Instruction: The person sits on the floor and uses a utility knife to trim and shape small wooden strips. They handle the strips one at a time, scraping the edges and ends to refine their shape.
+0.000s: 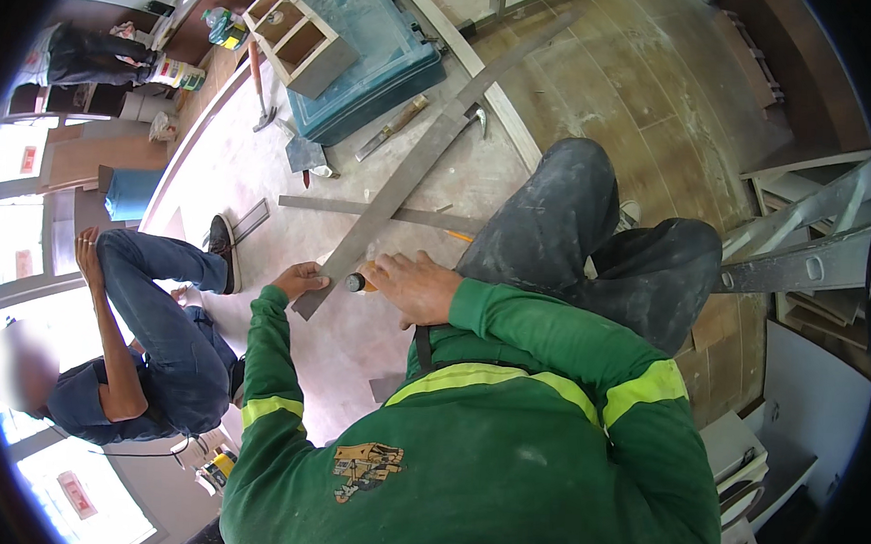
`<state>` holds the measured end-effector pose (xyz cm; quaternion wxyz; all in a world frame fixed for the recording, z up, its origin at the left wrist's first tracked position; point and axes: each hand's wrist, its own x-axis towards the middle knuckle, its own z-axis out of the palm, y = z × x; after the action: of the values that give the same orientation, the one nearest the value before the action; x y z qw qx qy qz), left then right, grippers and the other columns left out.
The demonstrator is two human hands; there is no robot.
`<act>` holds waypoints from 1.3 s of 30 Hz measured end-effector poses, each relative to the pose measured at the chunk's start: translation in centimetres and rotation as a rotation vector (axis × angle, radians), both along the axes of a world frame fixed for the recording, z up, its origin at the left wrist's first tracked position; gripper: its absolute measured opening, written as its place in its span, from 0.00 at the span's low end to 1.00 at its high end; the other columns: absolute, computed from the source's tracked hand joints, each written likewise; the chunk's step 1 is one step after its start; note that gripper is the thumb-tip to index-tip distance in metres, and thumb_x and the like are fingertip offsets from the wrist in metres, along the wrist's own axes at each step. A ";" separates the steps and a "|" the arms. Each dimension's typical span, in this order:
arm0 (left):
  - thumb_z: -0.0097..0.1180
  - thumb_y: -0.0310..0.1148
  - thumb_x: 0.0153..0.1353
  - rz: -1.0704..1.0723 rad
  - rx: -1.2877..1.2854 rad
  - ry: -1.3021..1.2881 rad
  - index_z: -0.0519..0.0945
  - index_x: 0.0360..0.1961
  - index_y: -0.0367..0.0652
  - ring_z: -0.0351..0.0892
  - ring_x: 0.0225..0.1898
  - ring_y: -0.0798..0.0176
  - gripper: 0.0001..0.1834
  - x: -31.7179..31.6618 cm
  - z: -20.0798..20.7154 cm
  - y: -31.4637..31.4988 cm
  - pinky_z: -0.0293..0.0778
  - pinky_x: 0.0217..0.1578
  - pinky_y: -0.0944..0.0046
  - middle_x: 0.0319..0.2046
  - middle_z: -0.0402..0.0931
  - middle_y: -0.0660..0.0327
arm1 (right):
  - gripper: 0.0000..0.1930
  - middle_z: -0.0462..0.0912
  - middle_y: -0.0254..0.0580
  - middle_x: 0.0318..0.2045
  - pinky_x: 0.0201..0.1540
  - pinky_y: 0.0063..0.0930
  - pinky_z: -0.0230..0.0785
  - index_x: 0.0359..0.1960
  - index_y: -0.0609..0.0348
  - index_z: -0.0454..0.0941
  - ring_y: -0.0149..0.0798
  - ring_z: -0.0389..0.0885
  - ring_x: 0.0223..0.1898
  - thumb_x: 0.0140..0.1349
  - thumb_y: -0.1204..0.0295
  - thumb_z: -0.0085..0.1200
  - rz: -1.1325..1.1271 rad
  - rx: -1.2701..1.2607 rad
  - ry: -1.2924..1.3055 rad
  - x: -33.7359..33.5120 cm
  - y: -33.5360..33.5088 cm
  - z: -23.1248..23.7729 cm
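Your left hand (301, 281) is closed on the lower end of the long flat grey strip (388, 197), thumb lying over its face, just left of the middle of the frame. From there the strip runs slantwise toward the upper right, passing over a second, narrower grey strip (327, 205) that lies crosswise on the pale dusty board (354, 366).

Your right hand (415, 287) is half curled, palm down, beside a short orange piece with a round dark end (359, 282); I cannot tell whether you grip it or only cover it.

To steady the long strip, I'd pinch it close to its edge, fingertips clear of the end, and press evenly so it doesn't rock on the crossing strip. Mind the far end too: a small knock there would likely swing yours.

Much of the orange piece is under your fingers, so its kind stays unclear. The curved metal claw (480, 121) in the upper middle is mostly covered by the strip. Near there I can't make out whether the strip is one length or two overlapping.
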<state>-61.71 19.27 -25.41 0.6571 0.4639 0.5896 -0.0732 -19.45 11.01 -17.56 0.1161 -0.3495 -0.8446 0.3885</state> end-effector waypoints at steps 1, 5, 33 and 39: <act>0.68 0.32 0.68 0.051 0.012 -0.039 0.82 0.50 0.42 0.82 0.44 0.72 0.13 -0.1 -0.6 -0.7 0.76 0.51 0.67 0.43 0.85 0.67 | 0.45 0.69 0.51 0.62 0.64 0.62 0.64 0.68 0.59 0.63 0.54 0.71 0.67 0.52 0.60 0.77 0.021 -0.008 -0.005 -1.0 -0.2 -0.7; 0.67 0.28 0.68 0.233 0.054 -0.137 0.80 0.54 0.40 0.83 0.44 0.71 0.16 -0.7 -2.2 -3.4 0.78 0.49 0.67 0.45 0.85 0.66 | 0.48 0.70 0.51 0.61 0.56 0.55 0.70 0.72 0.56 0.61 0.50 0.73 0.64 0.52 0.57 0.76 0.000 0.120 0.000 -3.2 -0.4 -2.2; 0.72 0.30 0.64 0.402 0.849 0.334 0.78 0.55 0.38 0.78 0.37 0.67 0.22 5.5 -4.1 -24.0 0.77 0.42 0.66 0.40 0.79 0.62 | 0.17 0.82 0.46 0.52 0.55 0.52 0.77 0.55 0.51 0.79 0.53 0.82 0.57 0.67 0.62 0.57 0.017 -0.104 -0.031 -4.9 3.4 -12.5; 0.78 0.25 0.54 0.047 1.120 0.248 0.81 0.43 0.38 0.80 0.36 0.64 0.18 14.8 8.8 -17.2 0.79 0.39 0.63 0.39 0.76 0.58 | 0.30 0.79 0.57 0.56 0.60 0.59 0.70 0.64 0.63 0.72 0.60 0.77 0.58 0.68 0.54 0.60 -1.051 0.134 -0.054 10.4 16.3 -8.6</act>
<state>-46.95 2.11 -16.60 0.2388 0.7160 0.6211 0.2109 -9.06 27.26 -26.16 0.2955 -0.7275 -0.5810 0.2142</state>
